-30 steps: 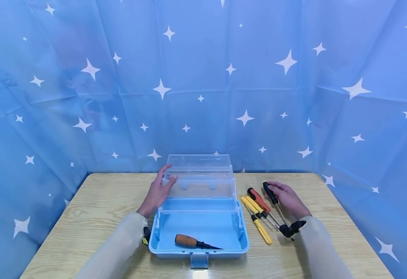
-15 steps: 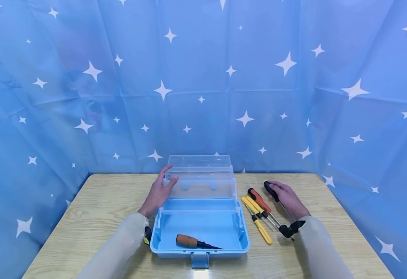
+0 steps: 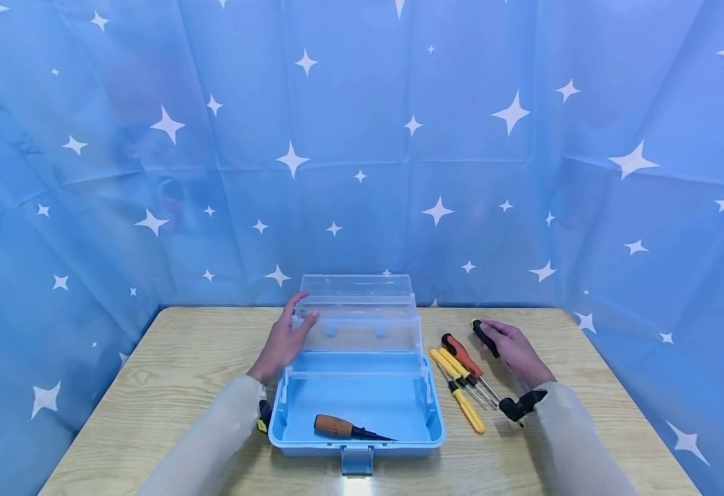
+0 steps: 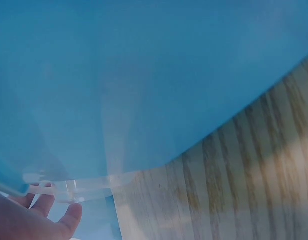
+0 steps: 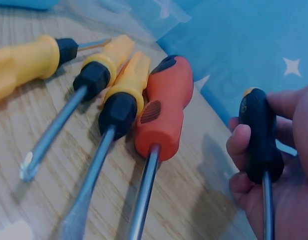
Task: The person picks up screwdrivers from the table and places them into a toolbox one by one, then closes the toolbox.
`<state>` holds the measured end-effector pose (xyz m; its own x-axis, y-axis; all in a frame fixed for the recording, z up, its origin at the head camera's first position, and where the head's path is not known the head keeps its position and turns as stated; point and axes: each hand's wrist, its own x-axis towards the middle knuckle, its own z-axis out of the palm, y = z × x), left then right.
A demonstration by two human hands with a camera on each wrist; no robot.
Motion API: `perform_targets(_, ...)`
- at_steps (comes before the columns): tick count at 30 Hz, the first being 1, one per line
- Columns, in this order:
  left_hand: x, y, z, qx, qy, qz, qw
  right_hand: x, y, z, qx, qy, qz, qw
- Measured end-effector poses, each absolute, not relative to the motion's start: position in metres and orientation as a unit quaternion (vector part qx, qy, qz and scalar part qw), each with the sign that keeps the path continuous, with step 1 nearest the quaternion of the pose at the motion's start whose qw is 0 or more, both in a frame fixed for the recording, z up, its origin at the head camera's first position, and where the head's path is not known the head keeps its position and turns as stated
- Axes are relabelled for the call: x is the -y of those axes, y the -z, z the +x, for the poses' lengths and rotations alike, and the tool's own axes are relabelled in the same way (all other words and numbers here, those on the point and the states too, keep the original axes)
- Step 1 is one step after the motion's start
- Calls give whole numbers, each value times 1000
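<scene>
Black-handled screwdriver (image 5: 262, 142) is gripped in the curled fingers of a right hand (image 3: 519, 353), right of the head frame; a left hand (image 3: 282, 346), thumb and forefinger spread, touches the clear lid (image 3: 368, 335) of a blue toolbox (image 3: 374, 399), lower centre.

We note a pale wood-grain table (image 3: 203, 348), far corners rounded, a bright patch of glare (image 3: 357, 488) on its near part. Behind it and along both sides we see a blue backdrop (image 3: 362, 103) hanging in folds, creased across, printed with white four-pointed stars (image 3: 510, 113), large and small; at left we find faint darker marks, too blurred to read.
</scene>
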<state>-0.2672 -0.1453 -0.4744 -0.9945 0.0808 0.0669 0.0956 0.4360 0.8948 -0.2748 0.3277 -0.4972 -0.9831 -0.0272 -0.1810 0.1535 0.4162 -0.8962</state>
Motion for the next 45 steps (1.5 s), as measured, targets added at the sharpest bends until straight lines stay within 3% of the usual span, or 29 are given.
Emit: perform_targets(45, 144, 476, -267, 844, 534, -54, 15, -318, 466, -266, -829, 556, -35, 49)
